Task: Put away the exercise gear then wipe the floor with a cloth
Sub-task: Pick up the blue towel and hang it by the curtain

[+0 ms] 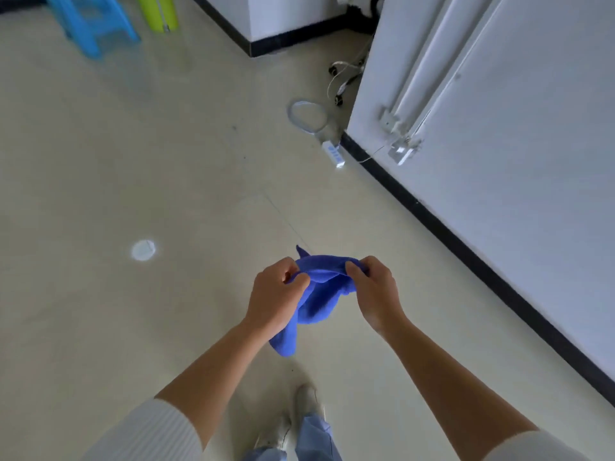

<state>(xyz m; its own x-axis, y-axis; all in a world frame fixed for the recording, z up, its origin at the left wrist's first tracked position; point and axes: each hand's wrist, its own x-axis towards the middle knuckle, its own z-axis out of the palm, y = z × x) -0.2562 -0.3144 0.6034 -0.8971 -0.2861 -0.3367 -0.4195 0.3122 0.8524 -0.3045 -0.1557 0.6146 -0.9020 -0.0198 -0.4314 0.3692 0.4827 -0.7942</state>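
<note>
A blue cloth [319,294] hangs in the air between both hands, above the pale tiled floor [133,161]. My left hand [274,296] pinches its upper left edge with curled fingers. My right hand [376,291] pinches the upper right edge. The cloth's loose end droops below my left wrist. A green rolled mat [158,11] stands at the far top left of the floor.
A blue plastic stool [90,24] stands at the top left. A white power strip [334,154] with a coiled cable [307,116] lies by the wall corner. White wall with black skirting [466,254] runs along the right. A bright light spot [143,250] lies on the floor. My shoes [299,417] are below.
</note>
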